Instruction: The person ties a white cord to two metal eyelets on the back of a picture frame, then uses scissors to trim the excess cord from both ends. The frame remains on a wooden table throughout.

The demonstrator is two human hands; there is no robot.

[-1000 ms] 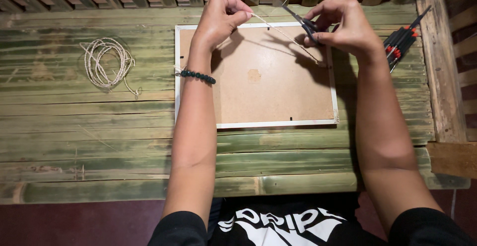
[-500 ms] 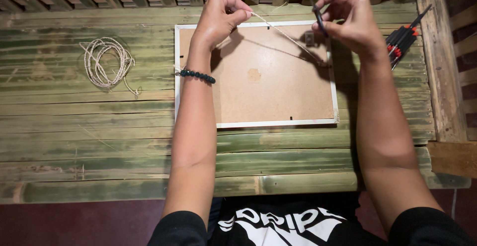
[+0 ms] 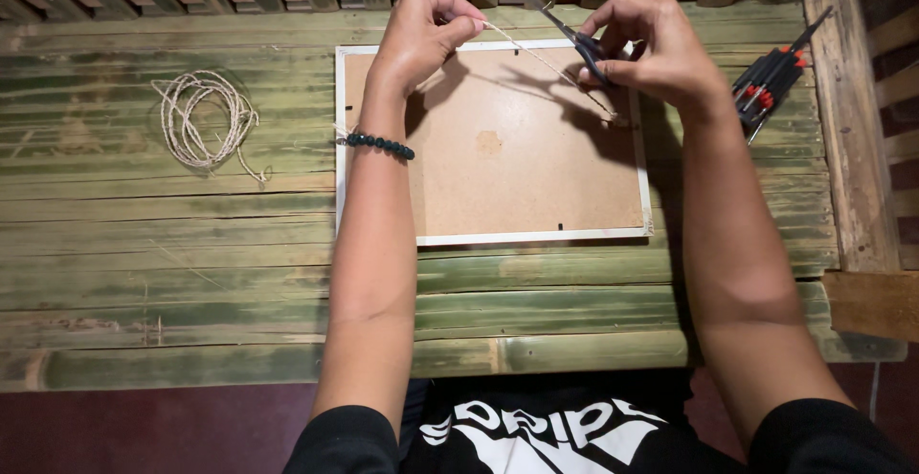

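Note:
A white-edged picture frame [image 3: 493,237] lies face down on a green bamboo table, its brown backing board up. My left hand [image 3: 421,33] pinches the end of a thin twine strand [image 3: 546,62] above the frame's far edge and holds it taut. The strand runs down to the right side of the frame. My right hand [image 3: 651,48] holds black scissors [image 3: 570,33], their blades open and pointing up-left, close to the strand. A dark bead bracelet [image 3: 380,144] is on my left wrist.
A loose coil of twine [image 3: 201,120] lies on the table at the left. Several red-and-black screwdrivers [image 3: 771,81] rest at the right, beside a wooden post. Wooden slats run along the far edge.
My right hand lifted the scissors up away from the strand, then brought them back down with blades open near it. My left hand kept the strand taut.

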